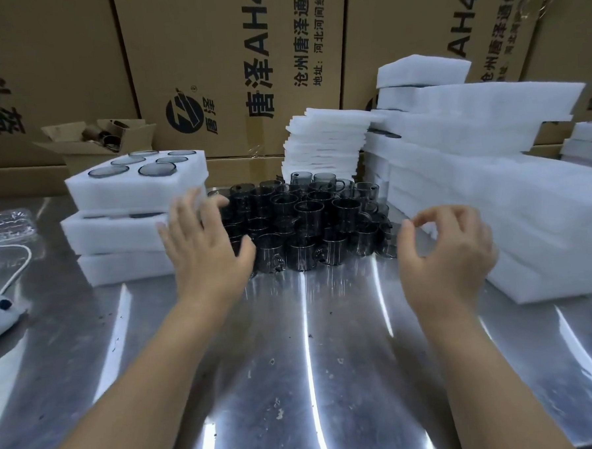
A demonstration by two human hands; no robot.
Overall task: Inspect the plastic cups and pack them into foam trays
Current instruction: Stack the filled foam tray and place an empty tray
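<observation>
Several dark, see-through plastic cups [308, 220] with handles stand packed together in the middle of the steel table [312, 360]. At their left rises a stack of three white foam trays [128, 195]; the top tray holds several cups in its round holes. My left hand [207, 253] hovers with fingers spread between that stack and the cups, holding nothing. My right hand [450, 254] hangs at the cups' right edge, fingers loosely curled and apart, with nothing in them.
Big stacks of white foam trays [512, 192] fill the right side, and thin foam sheets [324, 144] pile up behind the cups. Cardboard cartons [231, 66] wall off the back. A small open box [98, 138], a white cable [12, 259] and a clear plastic tray lie at left.
</observation>
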